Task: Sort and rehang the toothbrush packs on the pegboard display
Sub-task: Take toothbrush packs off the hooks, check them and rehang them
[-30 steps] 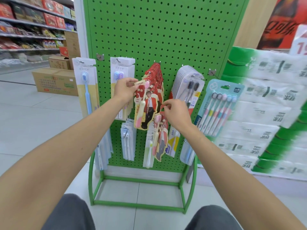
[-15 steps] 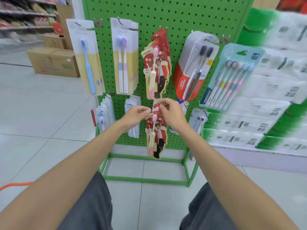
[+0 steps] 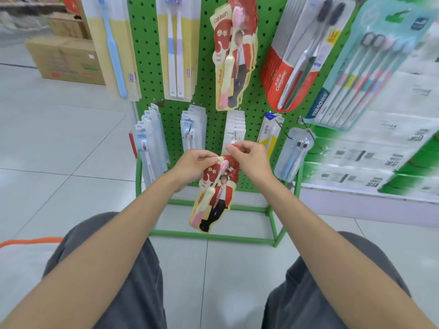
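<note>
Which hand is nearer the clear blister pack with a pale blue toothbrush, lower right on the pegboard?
Right. The right hand sits left of the clear blister pack; the left hand is farther left, beyond the red toothbrush pack both hold.

Green perforated pegboard (image 3: 209,119); red-and-cream toothbrush pack (image 3: 215,193); pale grey floor tiles (image 3: 71,138).

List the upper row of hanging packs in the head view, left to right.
single blue toothbrush pack, twin toothbrush pack, red figure-print pack, Colgate pack, teal multi-brush pack
</note>
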The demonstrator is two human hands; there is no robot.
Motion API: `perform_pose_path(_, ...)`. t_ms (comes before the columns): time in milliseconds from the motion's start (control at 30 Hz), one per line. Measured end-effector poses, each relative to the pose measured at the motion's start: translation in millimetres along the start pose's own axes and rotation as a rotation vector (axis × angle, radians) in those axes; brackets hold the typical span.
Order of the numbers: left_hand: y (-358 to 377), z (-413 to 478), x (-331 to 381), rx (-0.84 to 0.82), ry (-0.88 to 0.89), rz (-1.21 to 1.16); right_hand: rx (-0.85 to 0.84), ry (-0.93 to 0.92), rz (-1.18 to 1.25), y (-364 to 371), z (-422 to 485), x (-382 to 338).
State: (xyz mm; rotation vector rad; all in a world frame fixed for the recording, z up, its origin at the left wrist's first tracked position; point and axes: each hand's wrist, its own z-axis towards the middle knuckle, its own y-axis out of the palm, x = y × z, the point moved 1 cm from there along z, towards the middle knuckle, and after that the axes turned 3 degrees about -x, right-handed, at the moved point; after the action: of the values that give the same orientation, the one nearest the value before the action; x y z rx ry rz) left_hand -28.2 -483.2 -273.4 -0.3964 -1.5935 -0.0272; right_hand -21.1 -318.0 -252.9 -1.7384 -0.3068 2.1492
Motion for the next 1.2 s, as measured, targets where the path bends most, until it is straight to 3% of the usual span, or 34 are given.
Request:
perform_pose_path(300,1,-9,2,0.132,0.020,-0.126,-0.078,0.066,0.048,-2,-4,6)
perform_pose_path(633,-4,-11,4,0.267,-0.055,-0.407,-0.328,0.171,0.136,7,-27,10)
perform_pose_path(967,-16,-8,4,0.412,-0.068,-0.502,-0.528,0.234,0.123,6,-36,16)
perform_pose_path(1200,-31,-11,10,0.507,-0.034,-0.698,-0.832,0.342,0.125,4,-45,14)
